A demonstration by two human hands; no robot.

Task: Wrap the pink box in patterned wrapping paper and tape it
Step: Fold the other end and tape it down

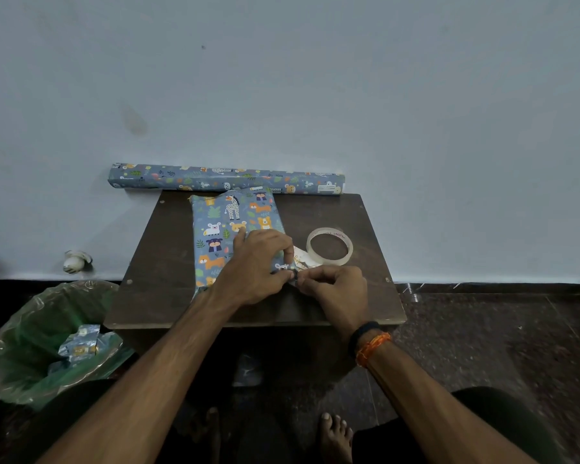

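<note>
The flat box, wrapped in blue animal-print paper (230, 234), lies on the small dark wooden table (168, 262), no pink showing; the left hand (255, 266) presses its near right corner, fingers curled on the fold; the right hand (332, 284) pinches something small there, likely tape; the clear tape roll (330, 246) sits just right; the near end looks unfinished, the far one hard to judge.

One wrapped box (230, 234), one paper roll (226, 180), one tape ring (330, 246) (clear), one bin (51, 343)
</note>
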